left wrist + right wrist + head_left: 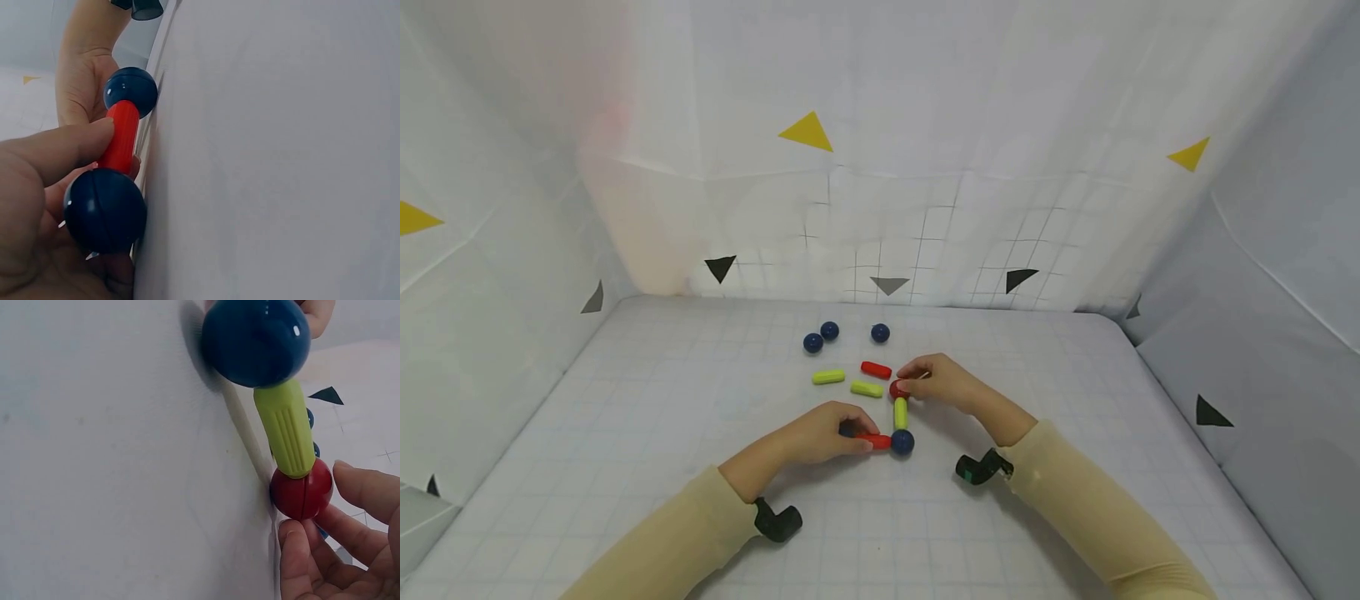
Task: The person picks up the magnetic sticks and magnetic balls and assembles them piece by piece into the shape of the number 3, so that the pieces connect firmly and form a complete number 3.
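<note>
My left hand (816, 433) pinches a red rod (121, 137) between thumb and fingers. A dark blue ball (105, 211) caps the rod's near end, mostly hidden by the hand in the head view. At its other end sits a second blue ball (902, 442), the corner of an L shape. From that corner a lime-green rod (285, 428) runs away from me to a red ball (303, 492). The right hand (945, 385) holds this red ball, fingers curled around its far side and thumb beside it.
Beyond the joined pieces lie a loose red rod (876, 369) and two lime-green rods, one left (828, 377) and one nearer (867, 388). Farther back are three loose blue balls, including a lone ball (880, 333). White sheeting walls (880, 225) enclose the gridded table (700, 400).
</note>
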Demonstrator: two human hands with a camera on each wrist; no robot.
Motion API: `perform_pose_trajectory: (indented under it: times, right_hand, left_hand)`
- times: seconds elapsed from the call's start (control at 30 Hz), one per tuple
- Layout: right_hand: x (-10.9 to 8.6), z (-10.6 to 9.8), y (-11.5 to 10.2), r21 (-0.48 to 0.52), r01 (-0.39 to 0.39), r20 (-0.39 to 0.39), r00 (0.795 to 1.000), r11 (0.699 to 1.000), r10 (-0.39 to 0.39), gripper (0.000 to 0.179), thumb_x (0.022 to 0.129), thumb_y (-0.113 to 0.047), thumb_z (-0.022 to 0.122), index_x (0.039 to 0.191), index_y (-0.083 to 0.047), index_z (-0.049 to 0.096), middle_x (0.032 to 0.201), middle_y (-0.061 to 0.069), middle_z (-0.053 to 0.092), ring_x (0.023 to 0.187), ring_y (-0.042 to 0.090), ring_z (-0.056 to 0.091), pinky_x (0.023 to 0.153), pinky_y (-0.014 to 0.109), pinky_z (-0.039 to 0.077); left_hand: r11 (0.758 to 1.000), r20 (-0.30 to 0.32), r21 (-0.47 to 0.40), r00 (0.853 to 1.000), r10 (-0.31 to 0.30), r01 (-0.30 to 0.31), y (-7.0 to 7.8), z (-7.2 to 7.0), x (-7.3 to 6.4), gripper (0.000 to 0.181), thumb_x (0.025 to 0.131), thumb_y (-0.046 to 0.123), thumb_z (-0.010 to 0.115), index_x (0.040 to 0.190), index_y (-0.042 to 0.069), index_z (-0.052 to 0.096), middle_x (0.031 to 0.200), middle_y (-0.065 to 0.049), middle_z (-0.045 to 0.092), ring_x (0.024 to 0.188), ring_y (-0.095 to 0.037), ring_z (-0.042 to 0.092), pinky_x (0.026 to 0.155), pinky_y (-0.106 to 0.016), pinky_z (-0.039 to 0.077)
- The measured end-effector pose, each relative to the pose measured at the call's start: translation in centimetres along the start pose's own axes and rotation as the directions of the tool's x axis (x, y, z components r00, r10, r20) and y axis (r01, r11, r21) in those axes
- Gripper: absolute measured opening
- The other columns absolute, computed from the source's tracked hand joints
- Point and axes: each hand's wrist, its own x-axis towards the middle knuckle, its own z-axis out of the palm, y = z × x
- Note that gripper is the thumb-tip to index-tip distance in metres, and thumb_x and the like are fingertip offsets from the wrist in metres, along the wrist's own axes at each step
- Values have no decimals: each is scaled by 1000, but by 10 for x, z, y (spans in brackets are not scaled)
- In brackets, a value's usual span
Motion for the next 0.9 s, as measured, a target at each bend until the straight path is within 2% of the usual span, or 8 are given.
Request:
perform_pose_trajectory:
  times: [0.23,0.47,0.6,0.73,0.9]
  right_hand:
    - [-2,-3,-4,-46,-39,-37,999,998,37,30,95,-28,70,121,-12,70,108,2,68,93,19,62,83,33,52]
    - [-13,-2,-9,-68,-1,-98,995,998,-6,27,94,-24,71,116,-8,71,106,3,68,96,21,60,80,33,53]
    - [-22,2,-12,-70,-4,-136,991,998,-5,21,94,-21,72,110,-9,72,102,2,68,94,21,60,79,31,53]
    - [-31,9,-14,-53,-23,-164,986,998,14,14,92,-21,73,103,-12,72,96,1,67,89,20,59,75,29,52]
    - [-38,18,-13,-38,-68,-172,983,997,61,14,92,-23,74,100,-13,71,91,1,66,83,20,57,69,28,50]
  left_hand:
    - [1000,2,-18,1000,19,-19,-1,0,0,16,93,21,73,108,25,72,103,12,65,99,-14,54,95,-37,44]
    - [998,15,-60,1000,21,-20,-4,-3,2,14,95,21,71,109,22,72,100,10,67,93,-14,58,87,-34,48]
    - [997,18,-79,1000,14,-12,-5,-4,2,13,96,22,69,109,22,72,101,9,67,92,-14,58,85,-33,49]
    - [996,15,-89,1000,13,-11,-4,-5,1,15,97,23,68,111,19,72,102,9,68,93,-14,58,86,-33,49]
    - [996,-1,-85,1000,13,-13,-3,-7,0,18,98,24,66,113,16,72,100,9,68,92,-14,60,88,-34,50]
